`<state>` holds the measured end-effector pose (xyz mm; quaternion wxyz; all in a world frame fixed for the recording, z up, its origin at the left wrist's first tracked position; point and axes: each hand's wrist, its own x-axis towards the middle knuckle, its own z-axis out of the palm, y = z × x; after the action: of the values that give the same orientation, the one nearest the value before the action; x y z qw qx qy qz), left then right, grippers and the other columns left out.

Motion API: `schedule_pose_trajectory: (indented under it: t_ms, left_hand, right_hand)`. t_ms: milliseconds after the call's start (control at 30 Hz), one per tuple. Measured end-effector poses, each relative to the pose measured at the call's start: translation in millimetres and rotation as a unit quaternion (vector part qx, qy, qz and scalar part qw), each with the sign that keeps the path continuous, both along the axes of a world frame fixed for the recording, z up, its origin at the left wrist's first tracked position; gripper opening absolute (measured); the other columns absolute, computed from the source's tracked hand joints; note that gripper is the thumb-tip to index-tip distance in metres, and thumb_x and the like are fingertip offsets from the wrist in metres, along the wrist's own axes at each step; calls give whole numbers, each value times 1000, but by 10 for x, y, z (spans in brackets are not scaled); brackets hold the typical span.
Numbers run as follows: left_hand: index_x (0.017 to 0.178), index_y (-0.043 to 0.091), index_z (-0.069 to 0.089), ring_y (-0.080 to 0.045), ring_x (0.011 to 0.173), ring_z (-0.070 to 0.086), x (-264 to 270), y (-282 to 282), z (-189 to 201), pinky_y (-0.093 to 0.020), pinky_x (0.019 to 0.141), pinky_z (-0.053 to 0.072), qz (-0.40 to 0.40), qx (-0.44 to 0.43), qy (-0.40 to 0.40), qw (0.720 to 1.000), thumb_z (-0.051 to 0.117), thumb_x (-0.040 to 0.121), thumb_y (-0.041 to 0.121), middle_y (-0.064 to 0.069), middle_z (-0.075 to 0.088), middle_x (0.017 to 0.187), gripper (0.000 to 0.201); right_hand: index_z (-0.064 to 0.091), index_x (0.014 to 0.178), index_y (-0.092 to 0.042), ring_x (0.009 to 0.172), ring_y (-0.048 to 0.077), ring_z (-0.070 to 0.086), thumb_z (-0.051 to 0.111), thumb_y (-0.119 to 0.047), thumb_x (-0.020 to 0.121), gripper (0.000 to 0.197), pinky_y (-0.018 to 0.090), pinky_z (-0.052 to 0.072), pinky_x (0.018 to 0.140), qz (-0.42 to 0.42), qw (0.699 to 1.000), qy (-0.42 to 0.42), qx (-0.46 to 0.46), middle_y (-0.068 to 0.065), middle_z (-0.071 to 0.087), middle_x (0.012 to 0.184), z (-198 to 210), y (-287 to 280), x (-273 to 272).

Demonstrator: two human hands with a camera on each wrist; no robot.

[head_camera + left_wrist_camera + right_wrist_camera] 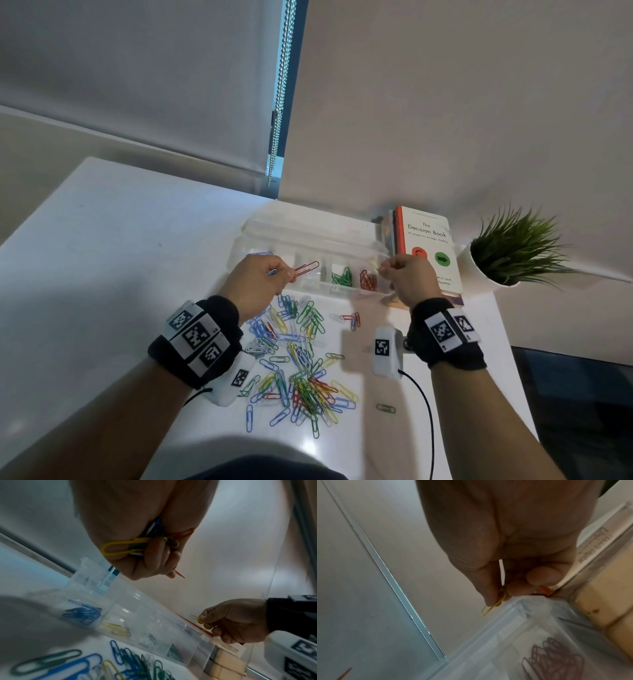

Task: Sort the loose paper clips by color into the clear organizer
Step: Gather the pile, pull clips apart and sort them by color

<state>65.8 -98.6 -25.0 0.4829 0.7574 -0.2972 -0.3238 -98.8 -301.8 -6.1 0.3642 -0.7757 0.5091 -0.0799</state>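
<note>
White surface (120, 240) is carrying the clear organizer (308, 240) just beyond your left hand (255, 282), pinching a red clip (306, 269); your right hand (407, 279) is pinching a yellow clip (199, 620) beside books (426, 240).

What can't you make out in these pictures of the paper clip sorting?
- How many clips the left hand grips: left wrist view, curled fingers cover the bundle.
- Contents of the clear organizer behind the left hand: head view, hand hides them.
- Book spine lettering: right wrist view, blurred.
</note>
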Motion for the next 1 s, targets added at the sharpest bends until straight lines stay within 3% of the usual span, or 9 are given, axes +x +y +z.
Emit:
schedule_pose_trajectory:
  t_ms: [100, 200, 300, 400, 600, 700, 767, 867, 1000]
  left_hand:
    - [77, 15, 70, -18, 53, 39, -7, -22, -33, -24, 51, 31, -4, 0, 15, 1000, 56, 95, 16, 4, 48, 56, 23]
    - [76, 16, 70, -13, 49, 39, -7, -49, -29, -23, 48, 31, -4, -1, 16, 1000, 57, 95, 17, 6, 48, 54, 23]
    - [78, 15, 71, -7, 44, 36, -4, -47, -53, -25, 47, 29, -16, 15, 11, 1000, 59, 94, 20, 7, 47, 53, 21]
    - [73, 17, 70, -6, 42, 36, 33, 45, -125, -24, 49, 30, -13, 28, 19, 999, 61, 93, 22, 9, 49, 48, 22]
    - [68, 24, 71, -9, 42, 36, 202, 264, -211, -27, 53, 31, 34, 39, 31, 998, 61, 91, 25, 9, 48, 47, 25]
    - [67, 26, 71, -7, 41, 37, 205, 266, -205, -27, 52, 32, 38, 31, 31, 998, 61, 91, 26, 9, 49, 47, 27]
    - [66, 27, 71, -11, 44, 37, 181, 244, -209, -27, 54, 32, 33, 26, 34, 999, 61, 91, 26, 7, 48, 49, 27]
    - [67, 29, 71, -16, 49, 37, 115, 174, -221, -28, 55, 32, 10, 16, 40, 999, 61, 91, 26, 4, 46, 51, 26]
    - [77, 15, 70, -9, 43, 34, -34, 51, -133, -23, 46, 28, -17, 13, 80, 997, 58, 95, 24, 9, 46, 48, 24]
  right_hand:
    - [64, 80, -9, 73, 26, 63, 62, -9, 87, 7, 43, 57, 71, -13, 999, -26, 21, 8, 67, 78, 20, 43, 14]
    - [60, 78, -5, 60, 18, 55, 60, -2, 87, 9, 27, 46, 51, 34, 985, -129, 108, 9, 62, 71, 144, 285, 75]
    - [62, 80, -4, 60, 16, 56, 62, 0, 87, 8, 26, 45, 54, 112, 963, -180, 169, 11, 59, 71, 240, 550, 199]
    - [64, 83, -5, 53, 11, 54, 65, -4, 85, 2, 27, 45, 54, 119, 977, -141, 109, 7, 60, 68, 199, 590, 406]
    - [66, 76, -10, 57, 17, 59, 67, -10, 82, 5, 32, 48, 62, 133, 985, -78, 74, 3, 66, 70, 57, 592, 914]
    - [64, 71, -17, 71, 23, 65, 67, -27, 85, 18, 32, 49, 68, 137, 988, -65, 32, 1, 67, 73, 54, 630, 985]
    - [65, 74, -18, 67, 20, 64, 64, -37, 87, 23, 31, 50, 65, 160, 984, -64, 41, 1, 68, 74, 86, 676, 915]
    - [66, 82, -14, 56, 13, 59, 65, -23, 87, 11, 29, 48, 56, 213, 968, -67, 112, 1, 67, 70, 116, 771, 742]
    - [64, 79, -9, 52, 11, 54, 61, -3, 86, 10, 27, 45, 53, 189, 973, -87, 102, 0, 63, 65, 133, 689, 502]
